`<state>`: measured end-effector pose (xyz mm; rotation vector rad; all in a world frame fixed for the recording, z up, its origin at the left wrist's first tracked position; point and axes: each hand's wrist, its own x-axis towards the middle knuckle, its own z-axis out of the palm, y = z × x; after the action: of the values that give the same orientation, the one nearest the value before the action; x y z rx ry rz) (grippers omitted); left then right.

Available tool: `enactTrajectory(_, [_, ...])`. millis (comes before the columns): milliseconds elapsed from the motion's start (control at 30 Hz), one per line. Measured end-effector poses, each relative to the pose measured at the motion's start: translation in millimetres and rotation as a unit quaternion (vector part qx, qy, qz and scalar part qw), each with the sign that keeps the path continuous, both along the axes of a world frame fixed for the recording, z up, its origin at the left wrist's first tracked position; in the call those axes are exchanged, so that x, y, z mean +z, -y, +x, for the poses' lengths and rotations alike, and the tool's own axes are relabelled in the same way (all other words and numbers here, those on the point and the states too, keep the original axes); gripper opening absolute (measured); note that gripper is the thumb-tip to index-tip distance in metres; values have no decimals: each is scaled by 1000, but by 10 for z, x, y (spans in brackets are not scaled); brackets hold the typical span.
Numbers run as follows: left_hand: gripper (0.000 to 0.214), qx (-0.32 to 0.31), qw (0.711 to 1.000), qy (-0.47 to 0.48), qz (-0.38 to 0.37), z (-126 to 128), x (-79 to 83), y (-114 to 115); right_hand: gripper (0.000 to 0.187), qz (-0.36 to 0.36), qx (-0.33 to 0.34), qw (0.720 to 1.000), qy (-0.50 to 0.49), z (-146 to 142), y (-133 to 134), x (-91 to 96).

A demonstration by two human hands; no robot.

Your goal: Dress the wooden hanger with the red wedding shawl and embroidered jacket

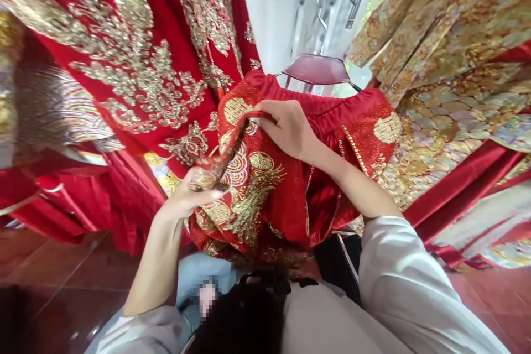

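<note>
One red gown (139, 52) with gold sequin work hangs beyond the left hand (189, 196); gold-patterned cloth (448, 61) hangs right of the right hand (292, 126). Between them, directly beneath both hands, is one red embroidered garment (286, 202). Two arms (360, 191) reach forward, the right hand bent at the wrist, pinching the garment's edge; the left, nearer the body, grips the same edge, thumb uppermost. One hanger (317, 69) shows past the right hand.

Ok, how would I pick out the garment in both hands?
Between embroidered red cloth at left and scale-patterned gold cloth at right is a hanger. The red garment on it is held by the left hand and right hand; unlike its neighbours, it shows round gold medallions.
</note>
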<state>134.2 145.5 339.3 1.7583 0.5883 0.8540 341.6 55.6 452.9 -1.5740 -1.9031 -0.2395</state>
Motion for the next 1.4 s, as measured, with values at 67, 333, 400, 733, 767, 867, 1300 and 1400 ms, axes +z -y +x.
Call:
enactTrajectory(67, [75,-16,997,22,-71,-55,65,-14,21,30,-37,997,56,-92,-193,70])
enactTrajectory(333, [50,95,986,100,-96,-294,302,-501,22,51,-42,992,111,46,-636,64])
enactTrajectory(400, [50,95,988,100,-64,-328,342,-606,26,43,-19,993,108,43,-463,120])
enactTrajectory(733, [34,-50,983,154,90,794,729,-830,33,56,-9,997,61,79,381,88])
enactTrajectory(767, [34,-66,977,159,123,1017,788,-848,30,67,-25,996,61,82,409,17])
enactTrajectory(867, [34,-112,959,155,209,1679,1039,-848,24,123,-85,988,47,122,446,-212])
enactTrajectory(1300, [27,17,917,90,388,1956,1156,-438,23,149,-236,960,-13,331,338,-741])
enactTrajectory(1400, [36,47,925,78,369,1869,1151,-449,25,157,-237,958,-25,365,336,-740])
